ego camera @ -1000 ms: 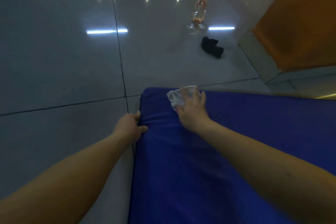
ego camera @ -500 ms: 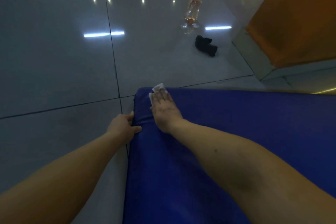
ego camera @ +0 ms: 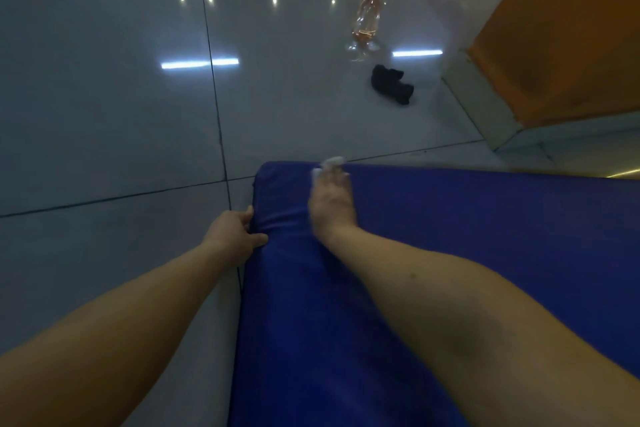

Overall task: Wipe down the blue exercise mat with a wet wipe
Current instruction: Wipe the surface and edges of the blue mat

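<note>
Right hand [ego camera: 330, 199], fingers stretched flat, presses the wet wipe [ego camera: 333, 161] onto the blue exercise mat [ego camera: 450, 239] at its far edge, near the far-left corner; only a white scrap shows beyond the fingertips. Left hand [ego camera: 235, 232] grips the mat's left edge, fingers and thumb curled on it. Risk: the wipe, pinned rather than gripped, may slip over the far edge or bunch up, leaving patches unwiped. A slack left grip would let the mat slide on the glossy floor [ego camera: 104, 114].
</note>
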Tool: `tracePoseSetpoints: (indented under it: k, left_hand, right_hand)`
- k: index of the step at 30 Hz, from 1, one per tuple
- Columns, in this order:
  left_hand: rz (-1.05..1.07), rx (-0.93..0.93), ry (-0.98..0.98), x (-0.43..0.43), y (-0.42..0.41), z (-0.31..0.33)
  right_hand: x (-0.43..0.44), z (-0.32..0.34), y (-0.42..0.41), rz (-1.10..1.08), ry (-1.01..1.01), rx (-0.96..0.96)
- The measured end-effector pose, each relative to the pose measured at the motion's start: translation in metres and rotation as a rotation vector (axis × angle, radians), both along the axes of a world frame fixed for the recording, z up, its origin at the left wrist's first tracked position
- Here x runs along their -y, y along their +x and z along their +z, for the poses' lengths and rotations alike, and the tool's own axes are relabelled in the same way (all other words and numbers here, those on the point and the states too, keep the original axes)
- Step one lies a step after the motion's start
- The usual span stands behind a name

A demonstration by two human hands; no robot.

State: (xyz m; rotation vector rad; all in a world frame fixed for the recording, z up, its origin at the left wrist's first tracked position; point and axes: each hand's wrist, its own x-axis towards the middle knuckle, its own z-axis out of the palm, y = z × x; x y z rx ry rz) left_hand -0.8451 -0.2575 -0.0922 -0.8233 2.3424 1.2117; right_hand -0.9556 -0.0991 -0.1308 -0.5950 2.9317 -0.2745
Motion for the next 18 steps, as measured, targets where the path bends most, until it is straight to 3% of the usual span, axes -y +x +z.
tracePoseSetpoints:
  k: [4, 7, 10, 14, 16, 18]
  left_hand:
    - [-0.071, -0.015, -0.036, 0.002, 0.004, 0.002]
    - [-0.041, -0.019, -0.009, 0.000, 0.006, 0.004]
    - [0.022, -0.021, 0.046, -0.005, 0.008, 0.006]
    - [0.033, -0.034, 0.075, -0.007, 0.009, 0.008]
    - [0.035, -0.028, 0.085, -0.005, 0.008, 0.008]
    - [0.032, -0.026, 0.093, -0.004, 0.008, 0.007]
  right_hand:
    - [0.048, 0.006, 0.040, 0.436, 0.041, 0.072]
    - [0.019, 0.012, 0.022, 0.490, 0.104, 0.015]
    - [-0.043, 0.012, -0.013, 0.308, 0.062, 0.020]
    - [-0.126, 0.009, -0.048, -0.106, 0.188, -0.008]
    - [-0.125, 0.010, -0.048, -0.262, 0.239, 0.023]
    - [-0.092, 0.008, -0.035, -0.318, 0.163, 0.035]
